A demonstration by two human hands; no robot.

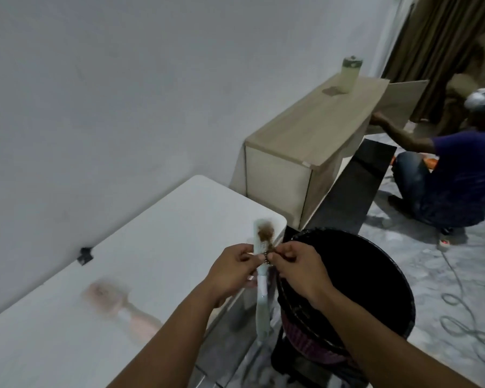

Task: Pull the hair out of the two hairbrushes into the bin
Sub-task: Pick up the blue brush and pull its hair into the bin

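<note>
Both hands meet beside the black bin (375, 275): the left hand (231, 271) grips a pale hairbrush (263, 264), head up with brown hair (265, 234) in it, while the right hand (297, 264) pinches a tuft at the brush. A second, pink hairbrush (118, 309), blurred, lies on the white table (157, 233) against a grey wall. Beyond stands a wooden cabinet (314, 135), where another person (443, 169) crouches, partly cut off.

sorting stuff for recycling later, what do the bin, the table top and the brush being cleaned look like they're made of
Bin: looks like black plastic with a slight sheen; its round rim is evenly moulded. Table top: smooth white matte surface with a rounded corner, probably plastic or laminate. White hairbrush in the left hand: pale and smooth, likely plastic, though motion blur leaves it uncertain.
</note>
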